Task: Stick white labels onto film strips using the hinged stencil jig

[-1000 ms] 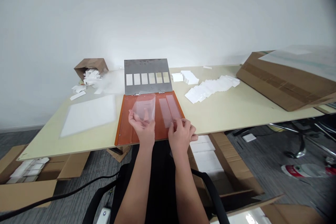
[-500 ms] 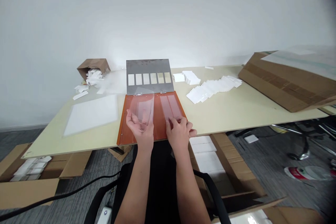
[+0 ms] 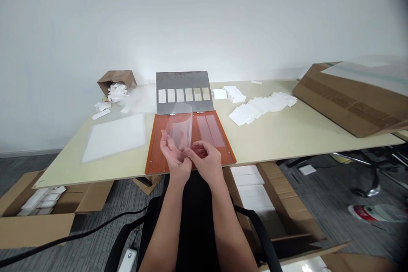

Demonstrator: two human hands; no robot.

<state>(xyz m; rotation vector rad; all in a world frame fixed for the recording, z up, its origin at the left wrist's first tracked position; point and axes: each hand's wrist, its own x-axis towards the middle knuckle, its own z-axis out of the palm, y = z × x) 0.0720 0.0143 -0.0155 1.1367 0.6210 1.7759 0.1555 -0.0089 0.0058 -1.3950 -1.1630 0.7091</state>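
My left hand (image 3: 176,157) holds a clear plastic sheet (image 3: 181,121), which stands up curved above the left half of an orange hinged board (image 3: 156,140). My right hand (image 3: 205,159) is at the sheet's lower right edge, its fingertips pinched together beside my left thumb. Two pale strips (image 3: 212,129) lie side by side on the right part of the orange board. Behind, the raised grey panel (image 3: 181,79) shows a row of several pale rectangular windows.
Fanned white cards (image 3: 263,107) and white stacks (image 3: 234,94) lie right of the board. A white sheet stack (image 3: 114,138) and small carton (image 3: 117,80) are at left. A large carton (image 3: 344,102) is far right; open boxes stand below the table.
My right hand has left the pale strips and moved left to the sheet's lower edge beside my left hand. The view has shifted slightly.
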